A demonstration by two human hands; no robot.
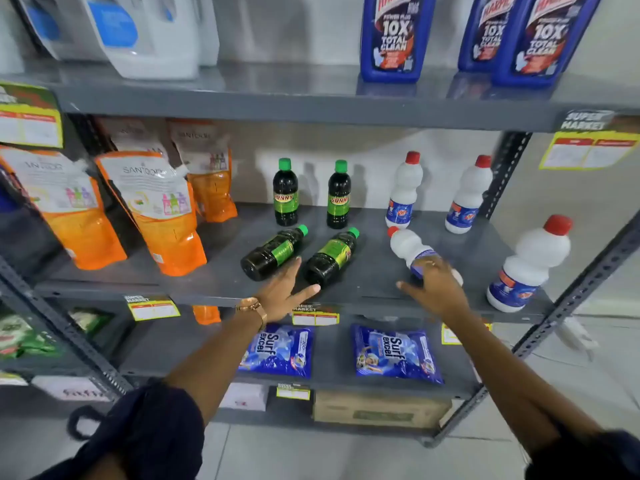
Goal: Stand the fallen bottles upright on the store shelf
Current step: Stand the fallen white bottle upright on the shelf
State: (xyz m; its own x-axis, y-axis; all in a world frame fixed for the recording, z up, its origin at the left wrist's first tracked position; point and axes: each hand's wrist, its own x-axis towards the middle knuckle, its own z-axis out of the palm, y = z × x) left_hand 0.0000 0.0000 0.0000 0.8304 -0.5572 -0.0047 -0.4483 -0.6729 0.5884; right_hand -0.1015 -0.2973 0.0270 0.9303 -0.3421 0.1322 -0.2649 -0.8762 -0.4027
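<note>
Two dark green-capped bottles lie on their sides on the grey middle shelf [374, 282]: the left fallen one [273, 252] and the right fallen one [332, 256]. A white red-capped bottle [410, 249] also lies on its side. My left hand [284, 294] is open, its fingers spread between the two dark fallen bottles, near their bases. My right hand [434, 284] rests on the lower end of the fallen white bottle, fingers spread over it. Two dark bottles [285, 194] [338, 195] and three white bottles [403, 192] [467, 197] [530, 265] stand upright.
Orange refill pouches [156, 209] stand at the shelf's left. Blue cleaner bottles [394, 36] and white jugs [145, 32] fill the shelf above. Blue detergent packets [394, 351] lie on the shelf below. A perforated upright post [568, 306] runs down the right side.
</note>
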